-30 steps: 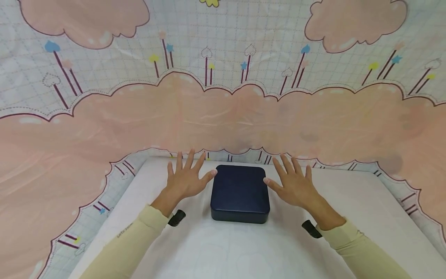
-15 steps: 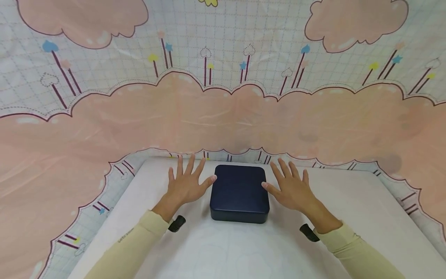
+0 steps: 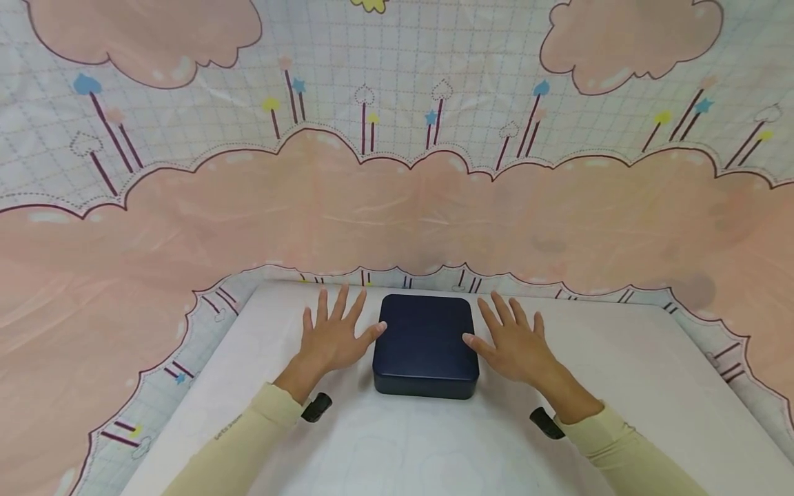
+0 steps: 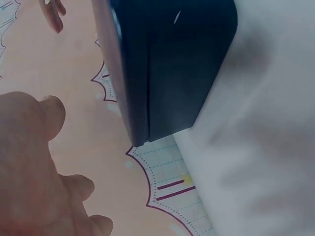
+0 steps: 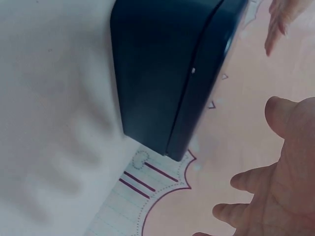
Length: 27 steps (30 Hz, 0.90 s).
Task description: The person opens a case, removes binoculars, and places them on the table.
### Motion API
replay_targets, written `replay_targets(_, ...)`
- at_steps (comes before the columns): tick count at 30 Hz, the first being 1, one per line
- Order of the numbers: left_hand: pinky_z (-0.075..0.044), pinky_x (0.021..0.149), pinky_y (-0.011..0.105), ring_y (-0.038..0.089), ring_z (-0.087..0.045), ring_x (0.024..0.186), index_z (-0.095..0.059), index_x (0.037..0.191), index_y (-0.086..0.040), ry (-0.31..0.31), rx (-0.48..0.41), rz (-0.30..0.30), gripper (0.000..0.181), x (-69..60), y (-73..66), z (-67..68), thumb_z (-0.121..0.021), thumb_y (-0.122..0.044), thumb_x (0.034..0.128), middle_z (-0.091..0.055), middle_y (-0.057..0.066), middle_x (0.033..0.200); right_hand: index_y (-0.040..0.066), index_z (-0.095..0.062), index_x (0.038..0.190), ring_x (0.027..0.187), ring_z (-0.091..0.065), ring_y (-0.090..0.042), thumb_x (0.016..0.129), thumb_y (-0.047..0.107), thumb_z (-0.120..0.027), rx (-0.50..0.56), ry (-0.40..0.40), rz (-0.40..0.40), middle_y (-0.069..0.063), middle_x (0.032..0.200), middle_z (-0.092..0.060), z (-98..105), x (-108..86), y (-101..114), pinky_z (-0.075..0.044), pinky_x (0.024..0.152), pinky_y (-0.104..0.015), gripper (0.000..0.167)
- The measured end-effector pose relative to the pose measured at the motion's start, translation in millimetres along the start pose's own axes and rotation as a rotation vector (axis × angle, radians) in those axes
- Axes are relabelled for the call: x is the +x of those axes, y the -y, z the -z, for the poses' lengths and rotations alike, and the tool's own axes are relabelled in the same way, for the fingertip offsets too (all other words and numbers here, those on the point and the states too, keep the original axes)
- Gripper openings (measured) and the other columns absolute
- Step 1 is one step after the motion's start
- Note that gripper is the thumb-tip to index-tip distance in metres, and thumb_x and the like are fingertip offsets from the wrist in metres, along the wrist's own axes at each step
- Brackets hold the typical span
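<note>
A dark navy box (image 3: 425, 337) with rounded corners and a seam below its lid stands on the white table, lid down over it. To its left is my left hand (image 3: 335, 341), fingers spread and straight, thumb over the box's left edge in the head view. My right hand (image 3: 515, 348) is spread the same way at the box's right edge. Both wrist views show a gap between each hand and the box (image 4: 182, 64), so the hands hover beside it and hold nothing. In the right wrist view the box's seamed side (image 5: 157, 73) faces the right palm.
The white table (image 3: 384, 455) extends around the box on all sides. Behind it hangs a cloth (image 3: 397, 207) printed with peach clouds, stars and a grid. Black wrist straps (image 3: 317, 408) sit at both cuffs.
Both hands have drawn back slightly toward the person, and the right hand has shifted a little to the left. The box stays in place and the fingers remain spread.
</note>
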<state>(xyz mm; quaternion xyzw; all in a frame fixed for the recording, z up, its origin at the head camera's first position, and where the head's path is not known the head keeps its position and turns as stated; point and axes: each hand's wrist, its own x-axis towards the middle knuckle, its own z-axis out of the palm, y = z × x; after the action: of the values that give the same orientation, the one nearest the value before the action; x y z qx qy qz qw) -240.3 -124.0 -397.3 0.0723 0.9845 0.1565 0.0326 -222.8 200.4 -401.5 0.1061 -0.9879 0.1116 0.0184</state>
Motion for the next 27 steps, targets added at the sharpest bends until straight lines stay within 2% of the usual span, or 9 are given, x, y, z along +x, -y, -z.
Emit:
replay_targets(13,0.001,0.125,0.075,0.046,0.012,0.161,-0.015,0.169,-0.024,0.02,-0.027,-0.004,0.086,1.1,0.1,-12.7,-0.04,-0.072,0.1015,0.0,0.011,0.178,0.012,-0.026,0.166,0.158,-0.017,-0.052,0.104,0.061,-0.049,0.023,0.012,-0.004,-0.02,0.174,-0.018,-15,-1.2,-1,-0.011,0.118,-0.084,0.082)
replay_targets(17,-0.002,0.126,0.074,0.047,0.01,0.161,-0.018,0.168,-0.022,0.027,-0.055,-0.007,0.087,2.6,1.4,-16.6,-0.042,-0.071,0.1015,-0.002,0.013,0.178,0.012,-0.025,0.166,0.158,-0.017,-0.053,0.104,0.063,-0.048,0.073,0.039,-0.011,-0.02,0.175,-0.016,-18,0.1,-1,-0.012,0.118,-0.083,0.084)
replay_targets(20,-0.01,0.126,0.074,0.051,0.003,0.161,-0.022,0.168,-0.017,0.033,-0.098,-0.021,0.088,5.6,4.0,-21.1,-0.044,-0.07,0.1014,-0.007,0.016,0.177,0.011,-0.024,0.166,0.157,-0.017,-0.053,0.105,0.062,-0.047,0.129,0.074,-0.019,-0.021,0.175,-0.016,-19,1.6,0,-0.013,0.118,-0.083,0.083)
replay_targets(23,-0.016,0.124,0.074,0.054,-0.001,0.16,-0.024,0.167,-0.013,0.058,-0.182,-0.026,0.089,9.2,6.1,-25.5,-0.048,-0.068,0.101,-0.011,0.019,0.176,0.008,-0.024,0.166,0.156,-0.018,-0.055,0.106,0.059,-0.047,0.185,0.103,-0.022,-0.023,0.174,-0.016,-19,2.1,1,-0.015,0.118,-0.083,0.082)
replay_targets(27,-0.017,0.122,0.077,0.053,-0.004,0.16,-0.023,0.167,-0.012,0.107,-0.31,0.004,0.092,13.2,6.6,-28.1,-0.054,-0.066,0.0998,-0.012,0.018,0.176,0.006,-0.023,0.166,0.157,-0.017,-0.056,0.107,0.056,-0.047,0.288,0.137,-0.015,-0.026,0.173,-0.014,-21,2.0,0,-0.017,0.119,-0.081,0.081)
